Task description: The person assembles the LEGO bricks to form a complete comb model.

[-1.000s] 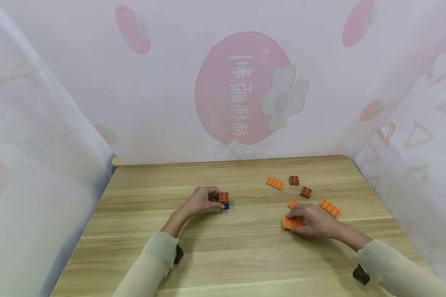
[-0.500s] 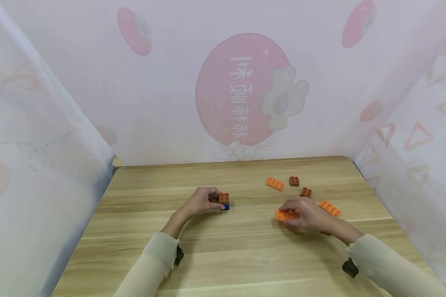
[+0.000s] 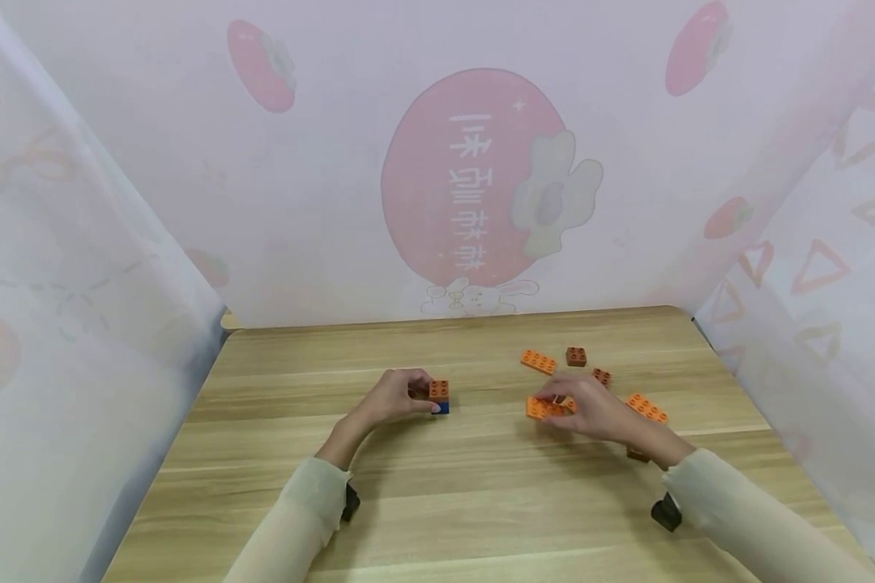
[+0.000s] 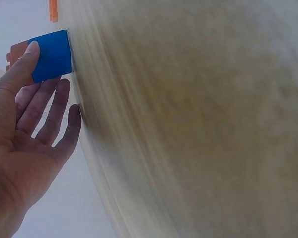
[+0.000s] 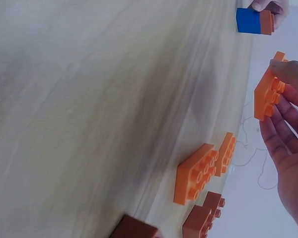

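Note:
Near the table's middle, my left hand (image 3: 397, 397) pinches a stack of toy building bricks: a brown-orange brick (image 3: 439, 389) on top of a blue brick (image 4: 52, 55). The thumb lies on the blue brick's side; the other fingers are partly hidden behind the stack. To the right of it, my right hand (image 3: 591, 409) holds a flat orange studded brick (image 5: 268, 91) between thumb and fingers. In the right wrist view this orange brick is off the table, its studs toward the palm. A gap separates it from the stack.
Loose bricks lie around the right hand: an orange flat brick (image 3: 539, 361) and a brown brick (image 3: 576, 356) behind it, another brown one (image 3: 602, 377), a flat orange one (image 3: 646, 408) to the right, and a brown one (image 3: 638, 454) partly under the forearm.
My right hand has carried the flat orange brick leftward and away from me, closer to the stack. The left hand and its stack stay about where they were.

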`<state>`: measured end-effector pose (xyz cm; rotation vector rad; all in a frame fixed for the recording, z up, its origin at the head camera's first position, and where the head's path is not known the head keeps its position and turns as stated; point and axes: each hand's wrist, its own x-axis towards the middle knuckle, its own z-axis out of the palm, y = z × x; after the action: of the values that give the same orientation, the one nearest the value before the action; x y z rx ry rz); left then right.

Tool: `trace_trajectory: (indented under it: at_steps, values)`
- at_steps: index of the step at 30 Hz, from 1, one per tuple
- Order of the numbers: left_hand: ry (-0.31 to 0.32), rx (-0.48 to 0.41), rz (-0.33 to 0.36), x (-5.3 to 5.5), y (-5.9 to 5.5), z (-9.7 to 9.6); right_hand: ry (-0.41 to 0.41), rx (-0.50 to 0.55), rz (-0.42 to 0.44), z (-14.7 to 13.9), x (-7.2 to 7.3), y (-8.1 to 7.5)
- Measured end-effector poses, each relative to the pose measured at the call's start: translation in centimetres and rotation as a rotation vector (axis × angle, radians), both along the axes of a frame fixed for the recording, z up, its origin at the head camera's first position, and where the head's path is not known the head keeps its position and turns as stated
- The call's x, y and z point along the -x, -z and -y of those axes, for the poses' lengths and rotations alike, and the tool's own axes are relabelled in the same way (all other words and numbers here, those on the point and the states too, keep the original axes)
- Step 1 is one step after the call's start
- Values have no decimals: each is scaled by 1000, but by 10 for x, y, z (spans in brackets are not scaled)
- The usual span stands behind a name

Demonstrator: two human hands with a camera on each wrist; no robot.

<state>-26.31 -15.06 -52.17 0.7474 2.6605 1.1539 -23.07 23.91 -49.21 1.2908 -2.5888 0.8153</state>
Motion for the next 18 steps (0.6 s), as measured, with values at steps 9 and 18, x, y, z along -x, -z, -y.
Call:
trace_trajectory:
  at_steps: [9, 18]
  values:
    - [-1, -10, 19, 0, 0, -1, 41, 29, 45, 13, 7, -3]
    - [-7, -6, 1, 0, 2, 0, 49, 65, 68, 32, 15, -8]
